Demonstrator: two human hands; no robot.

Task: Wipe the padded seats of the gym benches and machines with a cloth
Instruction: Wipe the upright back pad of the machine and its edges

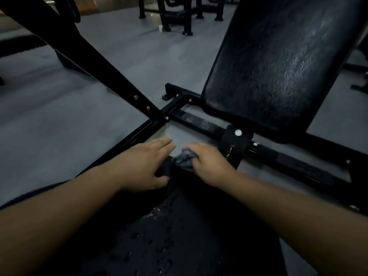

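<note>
A black padded seat (175, 226) runs from the bottom of the view up to my hands, with wet droplets on its surface. My right hand (209, 162) grips a bunched grey-blue cloth (184, 159) at the seat's far end. My left hand (145, 164) lies flat with straight fingers on the seat's far left corner, beside the cloth. A second black pad (278, 62), the tilted backrest, stands beyond at the upper right and shines wet.
A black steel frame (203, 124) crosses the grey floor (59, 116) under the pads, with a numbered adjuster (232, 148) right of my right hand. A slanted black beam (83, 54) rises at left. More black machines (179, 12) and a small white cup (160, 28) stand far back.
</note>
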